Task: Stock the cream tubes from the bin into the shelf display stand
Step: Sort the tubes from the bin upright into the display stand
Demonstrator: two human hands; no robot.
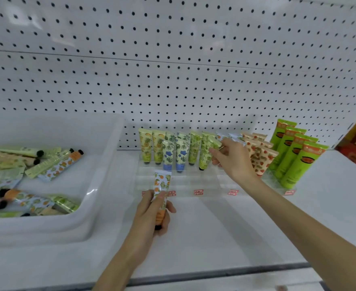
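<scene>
Clearly the left hand (pixel 156 208) grips an orange-print tube (pixel 162 181) just before the display stand (pixel 204 181), while the right hand (pixel 231 160) reaches among the standing green tubes (pixel 195 148). Whether its fingers pinch one I cannot tell through the blur. A knock from that wrist could topple the row; spare tubes (pixel 53 164) wait in the bin (pixel 109 143)

We see bright, even, cool light from above. Soft shadows lie on the pegboard (pixel 172 80) behind the tubes (pixel 194 149) and across the shelf (pixel 214 227). A glare streak marks the bin (pixel 92 191) wall. Lines bow toward the edges; detail is slightly soft throughout.
</scene>
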